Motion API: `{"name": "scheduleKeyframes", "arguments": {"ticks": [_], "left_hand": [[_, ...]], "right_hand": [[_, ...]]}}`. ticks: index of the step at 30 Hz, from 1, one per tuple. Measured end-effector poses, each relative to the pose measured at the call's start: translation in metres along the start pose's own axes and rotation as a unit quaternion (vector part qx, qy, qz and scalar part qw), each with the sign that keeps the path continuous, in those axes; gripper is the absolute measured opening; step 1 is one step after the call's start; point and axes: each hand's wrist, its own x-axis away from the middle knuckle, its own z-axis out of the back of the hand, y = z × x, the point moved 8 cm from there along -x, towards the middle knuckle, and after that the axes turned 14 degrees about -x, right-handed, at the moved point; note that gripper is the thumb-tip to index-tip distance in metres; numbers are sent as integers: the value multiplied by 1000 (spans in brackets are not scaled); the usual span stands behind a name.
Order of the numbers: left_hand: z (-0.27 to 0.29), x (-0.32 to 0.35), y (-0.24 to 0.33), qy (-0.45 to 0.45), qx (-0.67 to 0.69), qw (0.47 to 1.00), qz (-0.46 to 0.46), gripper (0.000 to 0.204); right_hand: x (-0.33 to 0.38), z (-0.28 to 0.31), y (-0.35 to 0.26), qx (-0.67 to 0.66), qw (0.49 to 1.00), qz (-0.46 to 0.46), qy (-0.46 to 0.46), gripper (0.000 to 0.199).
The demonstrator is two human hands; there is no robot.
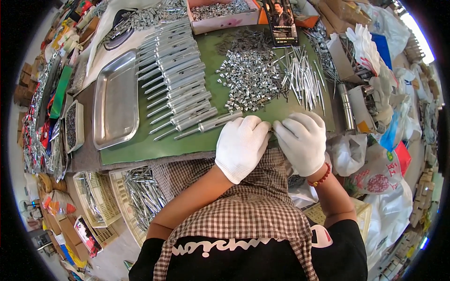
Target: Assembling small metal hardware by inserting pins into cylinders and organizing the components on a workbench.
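White knit gloves cover both hands, which meet at the front edge of a green work mat [136, 152]. My left hand [243, 145] has its fingers closed, their tips pointing right. Close against it, my right hand [301, 140] is curled with thumb and fingers pinched. A tiny piece seems to sit between the fingertips, too small and covered to name. Just left of my left hand lies a silver metal tube with a thin rod [220, 122], the nearest of a long row of similar tubes [180, 89]. Beyond the hands are heaped short silver sleeves [253, 75] and thin metal rods [304, 79].
A shallow steel tray [116, 100] lies left of the row. Small dark parts [255, 40] pile up behind the sleeves. A pink-sided box [225, 21] of metal parts stands at the back. Right: a thick metal cylinder [346, 107]. Below left: a cream basket [123, 187] of metal pieces.
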Motion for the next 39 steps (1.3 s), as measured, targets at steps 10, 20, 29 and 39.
{"name": "scheduleKeyframes", "arguments": {"ticks": [10, 20, 29, 39], "left_hand": [[-1, 0, 0, 0, -7, 1000, 6, 17], [-3, 0, -2, -4, -7, 1000, 9, 16], [1, 0, 0, 7, -9, 1000, 9, 16], [55, 21, -39, 59, -233, 967, 83, 33]], "right_hand": [[4, 4, -3, 39, 998, -40, -28, 25], [0, 8, -3, 9, 999, -38, -32, 27], [7, 7, 27, -92, 988, -120, 17, 21], [7, -8, 7, -113, 987, -58, -100, 21]]}}
